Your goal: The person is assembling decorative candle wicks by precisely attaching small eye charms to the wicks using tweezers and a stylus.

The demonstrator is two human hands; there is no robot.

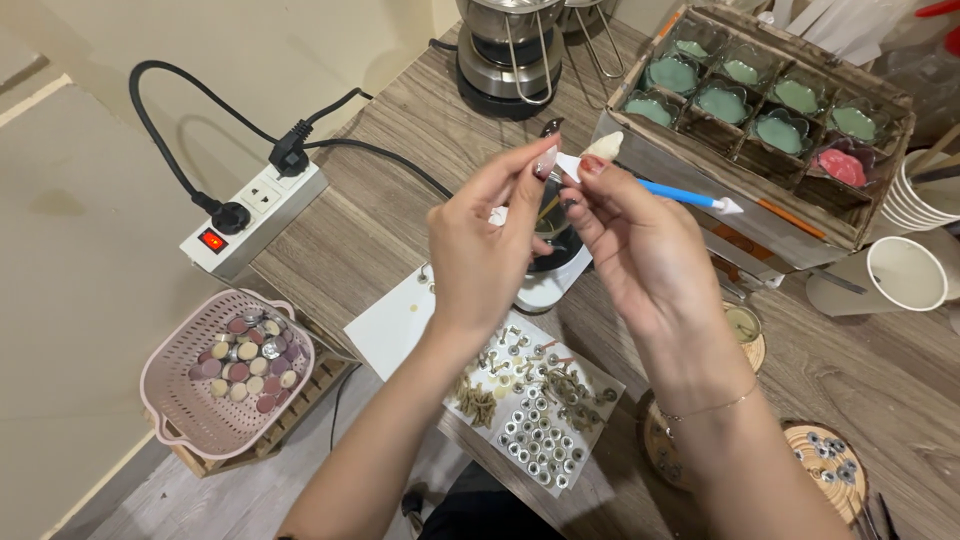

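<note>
Blue-handled spatula [672, 192] sits pinched in the right hand [640, 250] above the small white pot [552, 262], its wax-coated tip [604, 146] up. Left hand [480, 255] nips narrowly at something tiny beside it, can't tell what. I'd keep both steady right over that pot for drips.

1. This looks like a small home craft workshop for candle or wax making, set up on a wood-grain desk [420, 150].
2. A wooden tray [700, 165] holds flower-shaped moulds filled with green and pink wax.
3. A metal melting pot [507, 45] stands at the desk's far edge.
4. A sheet [390, 325] carries rows of small metal wick holders.
5. A pink basket [225, 375] holds round wax pieces.
6. A power strip [255, 215] and stacked paper cups [915, 195] complete the setup.
</note>
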